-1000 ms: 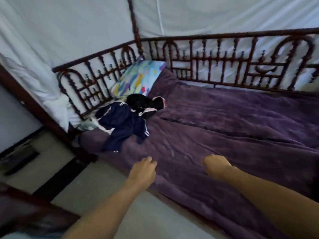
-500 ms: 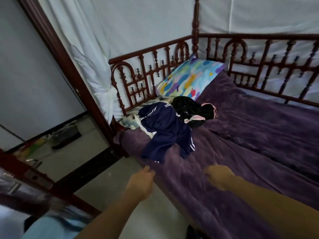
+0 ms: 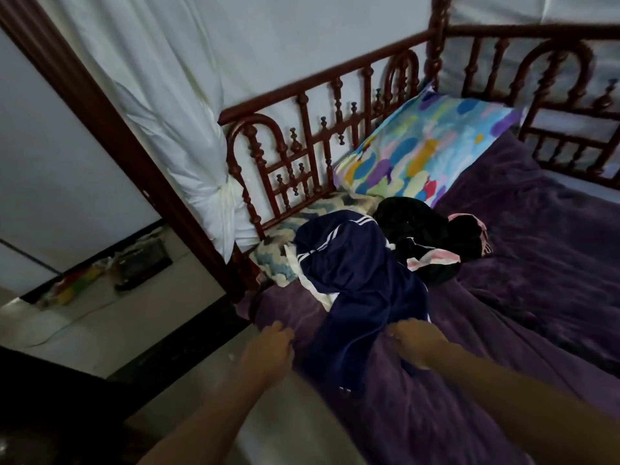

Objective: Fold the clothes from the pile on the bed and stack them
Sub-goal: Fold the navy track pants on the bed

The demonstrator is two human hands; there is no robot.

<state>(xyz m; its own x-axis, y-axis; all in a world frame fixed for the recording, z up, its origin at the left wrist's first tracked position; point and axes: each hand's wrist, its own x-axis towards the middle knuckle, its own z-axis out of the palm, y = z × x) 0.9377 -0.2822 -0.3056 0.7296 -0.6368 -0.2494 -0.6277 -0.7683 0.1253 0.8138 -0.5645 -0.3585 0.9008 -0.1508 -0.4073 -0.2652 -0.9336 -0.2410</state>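
Hovering at the navy jacket (image 3: 355, 283), lying crumpled on the bed (image 3: 536, 297) (soft, light, probably floppy; best taking it by the shoulders). Holding nothing in the left hand (image 3: 268, 347), fingers loose; touching the jacket's edge with the right hand (image 3: 414, 344), grip unclear.

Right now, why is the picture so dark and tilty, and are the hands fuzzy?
Head view: dim room light, so the purple blanket and black clothes lose detail; the wide lens makes the wooden post lean; the left hand and right hand are slightly motion-blurred; the navy garment looks fairly sharp.
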